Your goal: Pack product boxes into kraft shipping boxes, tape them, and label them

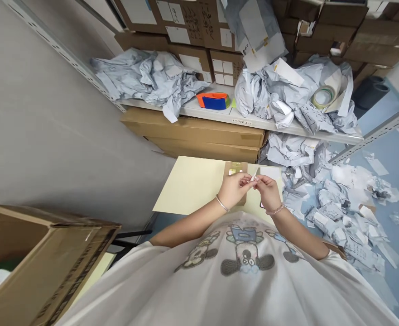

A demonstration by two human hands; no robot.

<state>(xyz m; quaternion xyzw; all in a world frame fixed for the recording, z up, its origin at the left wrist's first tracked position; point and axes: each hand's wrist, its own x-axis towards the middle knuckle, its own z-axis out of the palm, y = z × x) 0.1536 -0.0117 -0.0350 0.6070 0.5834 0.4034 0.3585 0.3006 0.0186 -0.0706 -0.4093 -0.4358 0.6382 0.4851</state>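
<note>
My left hand (232,189) and my right hand (269,193) meet over a pale yellow tabletop (185,185). Between their fingertips is a small white slip (254,174), which looks like paper or a label; both hands pinch it. Its exact kind is too small to make out. Under my left hand lies a flat brown cardboard box (236,166) with yellowish tape across it, partly covered by the hand. A white sheet (270,172) rests on the table just beyond my right hand. By my right wrist, the edge of a dark object shows, mostly hidden.
Behind the table, a metal shelf (240,121) carries crumpled grey mailer bags (151,74), an orange and blue tape dispenser (213,101) and a tape roll (323,97). Torn bags (335,217) litter the floor at right. A large open carton (50,267) stands at lower left.
</note>
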